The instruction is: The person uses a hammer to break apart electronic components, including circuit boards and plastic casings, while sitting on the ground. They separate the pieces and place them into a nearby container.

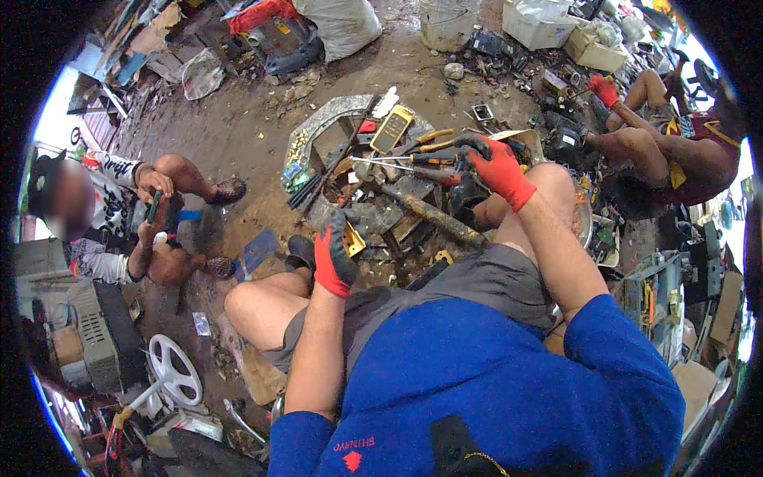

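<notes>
My left hand (335, 256), in a red glove with a black palm, is closed against a small gold-coloured metal piece (353, 238) that shows at its palm side. My right hand (501, 169), in a matching glove, is raised over the right side of the work spot. Its fingers are curved and apart, with nothing visible between them. Screwdrivers (385, 164) with shafts pointing left lie nearest to it. Beside them are orange-handled pliers (434, 141). A yellow multimeter (393, 129) rests farther back, and a rusty metal bar (441, 216) slants between my hands.
A grey ring-shaped piece (300, 135) surrounds the tools. At the left sits a person (103, 199) holding a dark green object. Another person (675, 147), wearing red gloves, sits at the right. A white wheel (176, 370) stands at the lower left; a white sack (340, 28) is behind.
</notes>
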The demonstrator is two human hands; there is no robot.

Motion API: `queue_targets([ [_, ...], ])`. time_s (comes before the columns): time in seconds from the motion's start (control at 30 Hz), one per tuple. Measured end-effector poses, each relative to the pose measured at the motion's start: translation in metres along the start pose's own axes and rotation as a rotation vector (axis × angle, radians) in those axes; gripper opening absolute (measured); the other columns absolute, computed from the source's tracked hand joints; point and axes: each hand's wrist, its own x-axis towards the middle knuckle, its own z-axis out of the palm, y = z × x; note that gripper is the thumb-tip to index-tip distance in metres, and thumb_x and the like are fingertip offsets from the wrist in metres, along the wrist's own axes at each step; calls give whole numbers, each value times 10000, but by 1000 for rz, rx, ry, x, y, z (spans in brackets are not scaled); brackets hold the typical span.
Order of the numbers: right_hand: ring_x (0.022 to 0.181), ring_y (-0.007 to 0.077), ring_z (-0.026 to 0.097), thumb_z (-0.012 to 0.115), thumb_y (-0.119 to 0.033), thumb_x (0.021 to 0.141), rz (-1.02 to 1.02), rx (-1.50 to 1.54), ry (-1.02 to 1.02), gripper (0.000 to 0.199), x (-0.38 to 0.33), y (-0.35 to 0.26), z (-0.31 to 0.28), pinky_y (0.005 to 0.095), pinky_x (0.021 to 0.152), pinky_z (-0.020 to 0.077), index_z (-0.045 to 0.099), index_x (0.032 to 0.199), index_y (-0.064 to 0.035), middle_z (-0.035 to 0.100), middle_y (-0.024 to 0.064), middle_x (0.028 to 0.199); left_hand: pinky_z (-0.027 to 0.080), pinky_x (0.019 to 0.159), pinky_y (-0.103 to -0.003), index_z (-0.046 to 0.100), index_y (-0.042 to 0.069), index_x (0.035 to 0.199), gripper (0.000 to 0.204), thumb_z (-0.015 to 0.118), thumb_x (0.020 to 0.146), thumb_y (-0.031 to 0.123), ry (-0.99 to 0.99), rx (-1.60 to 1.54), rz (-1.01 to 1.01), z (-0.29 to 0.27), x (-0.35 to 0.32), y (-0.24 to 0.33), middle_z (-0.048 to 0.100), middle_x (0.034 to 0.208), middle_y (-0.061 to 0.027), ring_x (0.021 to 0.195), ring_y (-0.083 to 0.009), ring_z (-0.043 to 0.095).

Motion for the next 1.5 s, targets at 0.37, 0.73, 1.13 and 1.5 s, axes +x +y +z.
queue_targets([
  [0.37,1107,282,639,756,-313,775,-163,179,-334,610,-28,-44,16,381,970,497,566,1304,-74,647,168,1211,561,791,-387,602,84,1142,435,466,998,472,-85,-412,28,16,-7,1,676,1005,-72,922,-238,666],
  [0.73,1110,388,592,766,-302,759,-340,189,-218,684,-27,-98,5,442,942,487,498,1327,-33,573,223,1223,475,935,-400,410,25,1371,490,553,940,208,-241,129,50,65,-9,12,531,1327,-139,1121,-281,574],
  [1.13,629,85,540,639,-312,892,565,1055,65,227,-76,139,-113,251,560,431,683,867,-91,613,-22,761,512,918,-385,457,11,1347,544,658,892,232,-313,1521,473,-78,-16,-4,544,1245,-180,1062,-307,592],
  [1.5,1015,251,642,554,-508,868,891,84,-513,533,-163,232,11,426,929,469,700,1108,-56,676,138,1171,471,925,-360,578,-46,1242,423,642,947,250,47,1121,-66,-28,-1,-27,615,1190,-147,1056,-230,578],
])
